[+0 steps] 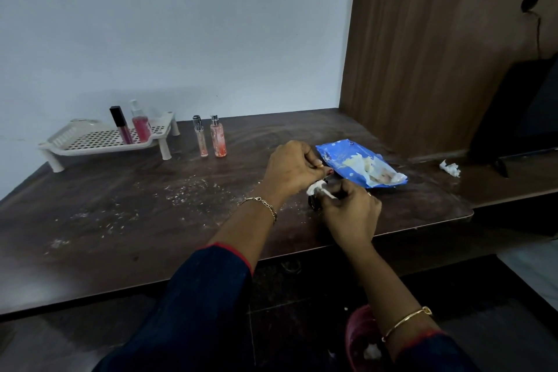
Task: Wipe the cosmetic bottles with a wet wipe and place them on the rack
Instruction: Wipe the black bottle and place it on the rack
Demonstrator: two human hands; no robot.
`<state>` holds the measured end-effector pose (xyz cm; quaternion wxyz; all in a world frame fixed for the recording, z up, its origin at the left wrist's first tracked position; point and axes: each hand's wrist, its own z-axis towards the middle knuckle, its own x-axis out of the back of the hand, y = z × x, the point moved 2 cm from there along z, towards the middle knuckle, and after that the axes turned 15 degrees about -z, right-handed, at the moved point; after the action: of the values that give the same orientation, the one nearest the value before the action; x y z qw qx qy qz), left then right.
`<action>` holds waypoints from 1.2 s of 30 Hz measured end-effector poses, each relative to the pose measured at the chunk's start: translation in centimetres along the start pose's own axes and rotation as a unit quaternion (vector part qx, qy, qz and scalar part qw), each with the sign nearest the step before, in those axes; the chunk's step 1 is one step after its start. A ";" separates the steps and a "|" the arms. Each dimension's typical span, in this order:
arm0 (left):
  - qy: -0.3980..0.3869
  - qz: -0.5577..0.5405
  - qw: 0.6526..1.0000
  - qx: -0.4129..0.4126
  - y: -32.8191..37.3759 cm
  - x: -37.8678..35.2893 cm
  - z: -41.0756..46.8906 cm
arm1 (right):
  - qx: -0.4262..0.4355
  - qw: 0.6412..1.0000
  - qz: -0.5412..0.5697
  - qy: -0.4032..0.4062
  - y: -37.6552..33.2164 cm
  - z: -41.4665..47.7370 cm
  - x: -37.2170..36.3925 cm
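A small dark bottle (315,202) sits low between my hands near the table's front right, mostly hidden. My left hand (290,170) has its fingers curled over the bottle's top. My right hand (351,211) pinches a white wet wipe (317,189) against the bottle. At the back left stands a white perforated rack (90,142), holding a dark-capped lip gloss tube (121,126) and a pink spray bottle (140,125). To the right of the rack, a slim clear bottle (201,137) and a peach spray bottle (218,138) stand upright on the table.
An open blue wet-wipe pack (359,166) lies just behind my hands. A crumpled used wipe (450,168) rests on the lower shelf at right, by a dark screen (525,112). White crumbs speckle the brown table (136,220). A wooden panel (422,54) rises at the right.
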<state>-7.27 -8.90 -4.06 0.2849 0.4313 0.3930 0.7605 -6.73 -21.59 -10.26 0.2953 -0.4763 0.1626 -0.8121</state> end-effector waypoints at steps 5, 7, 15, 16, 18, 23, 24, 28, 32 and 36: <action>-0.002 0.001 1.000 -0.002 0.2 0.0 -0.1 | 0.004 0.992 -0.116 -0.058 1.5 -0.8 -1.3; -0.002 0.004 1.000 0.000 0.3 0.0 -0.2 | -0.006 0.994 -0.098 -0.045 1.1 -0.7 -1.0; 0.037 0.020 0.999 -0.013 0.1 -0.6 -0.6 | -0.012 0.996 -0.083 -0.032 0.9 -0.4 -0.9; 0.038 0.018 0.999 -0.013 0.1 -0.6 -0.7 | -0.011 0.993 -0.100 -0.055 1.3 -0.5 -1.0; 0.039 0.018 0.999 -0.013 0.2 -0.6 -0.7 | -0.011 0.991 -0.110 -0.076 1.6 -0.4 -1.2; 0.005 0.034 0.999 -0.025 0.9 -0.3 -0.2 | -0.030 0.992 -0.075 -0.097 2.1 0.1 -0.5; -0.009 0.036 0.999 -0.023 0.9 -0.1 0.0 | -0.032 0.992 -0.068 -0.104 2.2 0.1 -0.4; -0.106 -0.037 0.994 -0.007 0.9 0.7 0.4 | -0.036 0.990 -0.051 -0.126 2.4 0.1 -0.2; -0.144 -0.015 0.989 -0.020 0.5 1.2 0.5 | -0.025 0.990 -0.040 -0.133 2.6 0.2 -0.1; -0.113 -0.009 0.993 -0.032 0.2 0.7 0.6 | -0.023 0.996 0.049 -0.066 2.8 0.3 -0.1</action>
<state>-7.12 -8.24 -3.37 0.3476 0.5017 0.3378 0.7165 -5.52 -23.67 -11.73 0.3336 -0.5268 0.1843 -0.7598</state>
